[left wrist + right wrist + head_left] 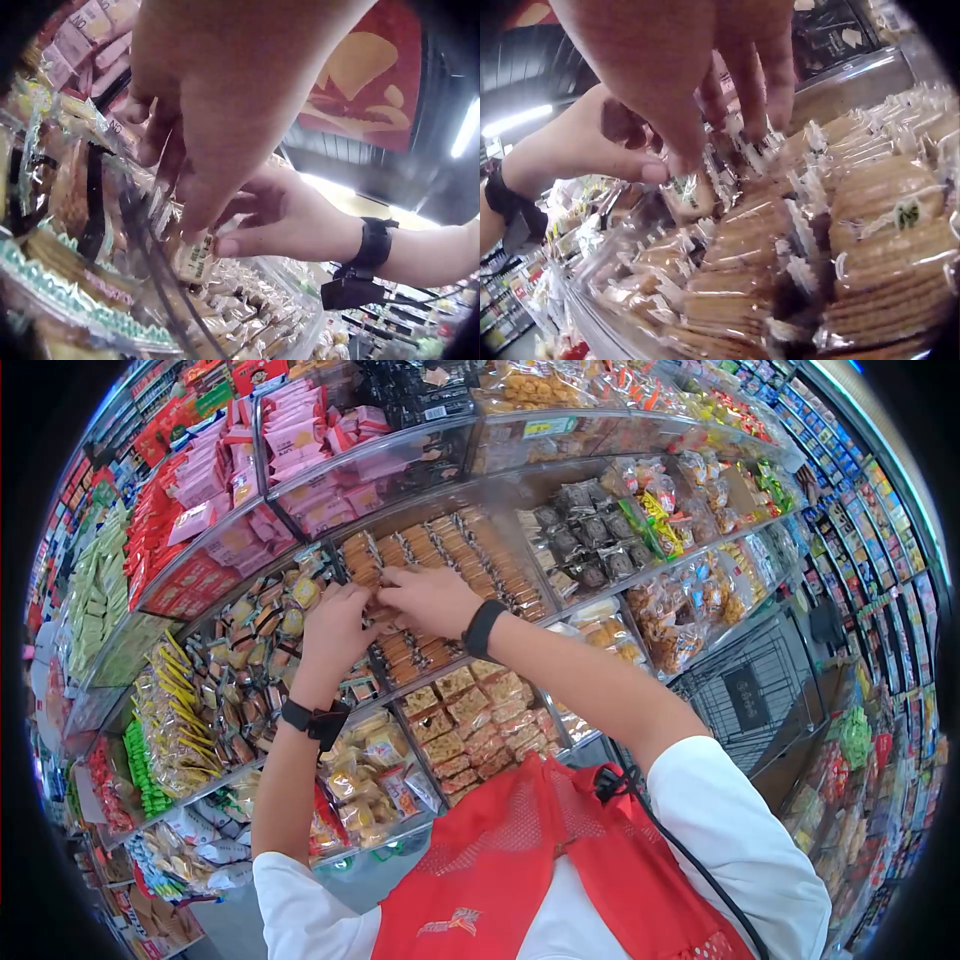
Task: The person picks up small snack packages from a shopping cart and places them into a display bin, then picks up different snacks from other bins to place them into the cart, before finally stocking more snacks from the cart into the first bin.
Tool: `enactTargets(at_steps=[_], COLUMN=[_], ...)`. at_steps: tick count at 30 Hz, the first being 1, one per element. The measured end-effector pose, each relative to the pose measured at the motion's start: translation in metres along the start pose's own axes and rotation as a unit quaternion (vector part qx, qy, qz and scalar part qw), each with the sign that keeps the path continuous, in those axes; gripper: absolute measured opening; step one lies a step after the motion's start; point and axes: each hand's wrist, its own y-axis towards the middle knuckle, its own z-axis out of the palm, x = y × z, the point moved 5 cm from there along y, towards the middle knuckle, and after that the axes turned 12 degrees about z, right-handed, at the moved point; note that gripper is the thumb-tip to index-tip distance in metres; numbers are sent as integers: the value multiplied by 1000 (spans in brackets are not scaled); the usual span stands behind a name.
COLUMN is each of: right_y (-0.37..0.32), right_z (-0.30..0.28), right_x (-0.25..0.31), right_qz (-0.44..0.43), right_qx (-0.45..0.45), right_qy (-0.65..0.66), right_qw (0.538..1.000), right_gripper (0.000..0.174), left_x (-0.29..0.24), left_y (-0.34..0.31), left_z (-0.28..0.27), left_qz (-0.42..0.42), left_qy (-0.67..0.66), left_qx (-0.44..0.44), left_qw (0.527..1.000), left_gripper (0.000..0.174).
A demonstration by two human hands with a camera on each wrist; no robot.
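Note:
Both hands reach into a bin of brown, ridged biscuits in clear wrappers (pixel 450 555), laid in tight rows. My left hand (pixel 338 622) is at the bin's left side, fingers bent downward. Beside it, my right hand (pixel 435 600) comes in from the right, its fingertips down among the wrapper ends. Between the two thumbs stands a small wrapped biscuit packet (pixel 196 259) with dark print; the right wrist view shows the same packet (pixel 688 196) pinched under the thumb tips. The fingers behind it are partly hidden.
Clear dividers separate neighbouring bins: mixed wrapped snacks (pixel 250 670) left, nut-topped squares (pixel 470 705) in front, dark packets (pixel 590 530) right. Pink packets (pixel 300 440) fill an upper shelf. A shopping cart (pixel 745 695) stands at the right.

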Motion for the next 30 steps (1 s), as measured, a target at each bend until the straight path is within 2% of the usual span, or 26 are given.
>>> enactTargets(at_steps=[3,6,9,14,16,18,20,23,24,27,28,29,30], right_y=[-4,-7,1,8,8,-20,-12,-66,-96,-209,-255,-302,-352], right_z=[-1,3,34,39,39,16,10,-67,-98,-166,-181,-194,-197], right_x=[11,7,-2,1,1,-17,8,-3,-9,-41,-56,-72,-91], right_qz=[33,175,151,156,154,198,164,175,165,149,216,276,349], right_qx=[-62,86,2,5,-11,59,46,-50,-87,-170,-158,-181,-191], right_qy=[-49,22,174,228,181,171,162,229,256,374,410,381,409], right_qw=[996,980,973,961,971,963,972,956,948,899,872,864,821], right_gripper=[27,21,20,18,19,20,20,21,22,18,18,18,18], left_x=[-13,-14,-9,-10,-15,-26,15,-16,-17,-20,-16,-11,-9], left_y=[-2,-6,-11,-7,1,16,-8,-1,0,0,-1,-3,-2], left_z=[-9,-6,-1,-4,1,27,25,16,19,25,26,27,28], left_qz=[28,37,37,59,64,126,48,27,7,3,5,-7,-19], left_qy=[41,54,32,-17,-19,38,45,111,149,194,211,199,188], left_qx=[-32,-24,-24,-30,-43,-54,35,76,97,77,64,67,68], left_qw=[998,998,998,998,997,990,997,991,984,978,975,978,980], left_gripper=[38,33,31,32,31,31,34,39,41,40,40,40,39])
